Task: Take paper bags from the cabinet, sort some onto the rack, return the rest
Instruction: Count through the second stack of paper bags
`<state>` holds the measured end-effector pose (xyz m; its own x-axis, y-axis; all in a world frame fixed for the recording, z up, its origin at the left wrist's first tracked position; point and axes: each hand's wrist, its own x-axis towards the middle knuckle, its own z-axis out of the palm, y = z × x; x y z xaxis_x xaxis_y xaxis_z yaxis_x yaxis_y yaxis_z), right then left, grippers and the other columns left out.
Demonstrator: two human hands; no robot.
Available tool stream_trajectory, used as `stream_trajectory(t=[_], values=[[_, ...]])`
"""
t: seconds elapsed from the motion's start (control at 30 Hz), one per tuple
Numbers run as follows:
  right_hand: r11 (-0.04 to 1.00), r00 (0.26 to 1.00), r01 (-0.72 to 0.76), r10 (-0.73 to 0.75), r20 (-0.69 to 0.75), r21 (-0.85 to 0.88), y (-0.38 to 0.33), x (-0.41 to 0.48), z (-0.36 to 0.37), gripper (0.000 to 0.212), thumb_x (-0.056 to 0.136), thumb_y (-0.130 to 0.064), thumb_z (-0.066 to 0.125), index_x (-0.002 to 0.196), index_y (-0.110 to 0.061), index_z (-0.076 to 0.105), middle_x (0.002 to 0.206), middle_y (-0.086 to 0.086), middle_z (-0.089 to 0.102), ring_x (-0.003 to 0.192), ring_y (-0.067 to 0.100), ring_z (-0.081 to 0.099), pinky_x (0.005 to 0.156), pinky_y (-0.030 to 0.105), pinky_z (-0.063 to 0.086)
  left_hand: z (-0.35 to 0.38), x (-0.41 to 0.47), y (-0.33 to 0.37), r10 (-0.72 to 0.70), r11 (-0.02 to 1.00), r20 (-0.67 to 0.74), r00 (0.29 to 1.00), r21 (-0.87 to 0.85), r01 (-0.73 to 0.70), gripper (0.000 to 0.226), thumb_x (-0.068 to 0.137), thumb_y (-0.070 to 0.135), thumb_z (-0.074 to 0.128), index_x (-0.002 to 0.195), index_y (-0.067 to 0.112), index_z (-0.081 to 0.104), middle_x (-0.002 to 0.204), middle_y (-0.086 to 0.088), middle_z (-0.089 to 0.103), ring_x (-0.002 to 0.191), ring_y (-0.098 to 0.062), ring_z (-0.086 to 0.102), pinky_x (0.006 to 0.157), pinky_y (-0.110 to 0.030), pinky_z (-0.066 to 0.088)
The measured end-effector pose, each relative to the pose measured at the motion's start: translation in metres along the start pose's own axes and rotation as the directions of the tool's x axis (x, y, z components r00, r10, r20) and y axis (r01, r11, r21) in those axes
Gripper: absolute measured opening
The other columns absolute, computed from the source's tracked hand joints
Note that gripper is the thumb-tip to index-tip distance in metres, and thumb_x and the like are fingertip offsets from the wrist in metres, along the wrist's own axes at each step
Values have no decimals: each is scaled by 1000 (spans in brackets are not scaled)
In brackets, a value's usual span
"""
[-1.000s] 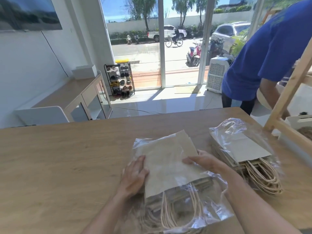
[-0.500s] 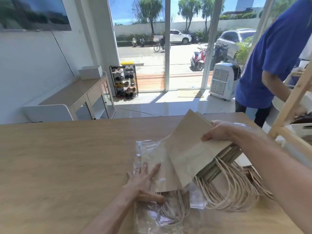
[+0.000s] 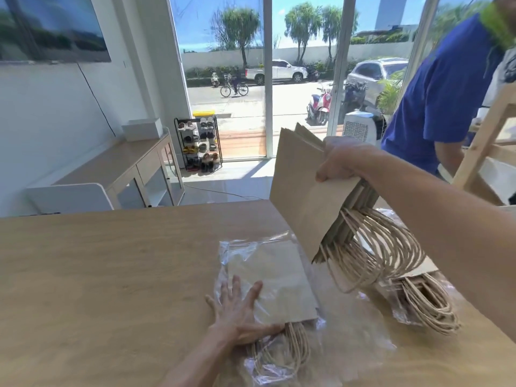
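Wood table (image 3: 111, 275), glass doors (image 3: 237, 79); left grip (image 3: 237, 311) flat on wrapped bags (image 3: 279, 275), right grip (image 3: 343, 160) clutches bag stack (image 3: 301, 191).

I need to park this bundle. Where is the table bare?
Bare: left half of the table, and the strip behind the wrapped pack under the left hand. Crowded: right, where the second pack lies beneath the held bundle.

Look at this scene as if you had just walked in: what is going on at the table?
A person is sorting paper bags at a wooden table. The right hand grips a bundle of brown paper bags, held up above the table with the twine handles dangling. The left hand presses flat on a plastic-wrapped pack of bags lying on the table. A second wrapped pack lies further right. Someone in a blue shirt stands by a wooden rack.
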<state>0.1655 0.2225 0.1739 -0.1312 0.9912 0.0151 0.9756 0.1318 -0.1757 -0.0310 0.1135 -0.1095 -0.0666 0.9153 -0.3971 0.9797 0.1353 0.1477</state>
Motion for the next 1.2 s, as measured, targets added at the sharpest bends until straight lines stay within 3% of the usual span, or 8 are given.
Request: stream_trajectory(t=[0.2, 0.53, 0.7, 0.8, 0.87, 0.97, 1.03, 1.2], values=[[992, 996, 94, -94, -7, -81, -41, -8, 8, 48, 82, -27, 69, 123, -8, 51, 97, 6, 50, 75, 17, 49, 47, 23, 31, -4, -3, 7, -6, 993, 0, 1000, -115, 6, 117, 57, 91, 53, 151, 49, -3, 160, -7, -29, 147, -36, -24, 109, -72, -5], [988, 979, 110, -89, 184, -107, -53, -10, 100, 36, 84, -19, 60, 118, -10, 56, 97, 3, 51, 92, 22, 54, 66, 23, 42, -5, -10, 3, -17, 903, -45, 999, -429, -4, 106, 71, 72, 61, 155, 40, 4, 163, 3, -20, 149, -27, -21, 116, -60, -3], [992, 962, 102, -80, 260, -72, -54, -4, 113, 51, 83, -21, 53, 131, -4, 47, 131, 11, 49, 113, 26, 55, 76, 27, 43, -23, -15, -4, -118, 686, -97, 988, -727, 11, 83, 67, 57, 44, 146, 31, 40, 160, 2, 28, 149, -23, 16, 119, -50, 13], [991, 934, 122, -96, 345, -53, -51, -3, 114, 52, 89, -26, 45, 136, -3, 43, 130, 12, 46, 109, 27, 52, 82, 30, 45, -47, -21, 5, -175, 432, -137, 975, -901, -49, 45, 76, 53, 40, 106, 30, 63, 112, 6, 58, 119, -19, 49, 101, -37, 34], [994, 926, 110, -107, 361, 13, -47, -5, 110, 52, 90, -32, 44, 134, -5, 46, 114, 10, 48, 98, 25, 51, 79, 30, 45, -70, -25, 13, -148, 295, -173, 974, -947, -123, 33, 92, 47, 44, 109, 25, 62, 106, 13, 56, 105, -8, 49, 93, -32, 32], [985, 932, 75, -125, 339, 158, -42, -9, 102, 49, 95, -38, 41, 132, -7, 48, 113, 10, 52, 101, 25, 53, 79, 28, 40, -96, -22, 18, -86, 204, -182, 980, -966, -161, 36, 99, 45, 40, 126, 26, 53, 128, 12, 50, 122, -10, 46, 107, -42, 37], [957, 936, 24, -124, 330, 291, -36, -11, 102, 53, 98, -45, 34, 131, -8, 50, 125, 14, 56, 109, 28, 57, 81, 29, 42, -110, -19, 24, -48, 204, -175, 983, -965, -162, 48, 98, 52, 39, 139, 28, 47, 136, 10, 46, 129, -17, 45, 105, -50, 43], [784, 912, -185, -87, 400, 592, -26, -14, 111, 65, 98, -56, 17, 110, -9, 60, 96, 13, 65, 77, 24, 63, 60, 29, 49, -130, -12, 32, 14, 271, -170, 985, -948, -168, 68, 81, 70, 45, 138, 32, 47, 139, 6, 50, 122, -22, 53, 78, -40, 52]])
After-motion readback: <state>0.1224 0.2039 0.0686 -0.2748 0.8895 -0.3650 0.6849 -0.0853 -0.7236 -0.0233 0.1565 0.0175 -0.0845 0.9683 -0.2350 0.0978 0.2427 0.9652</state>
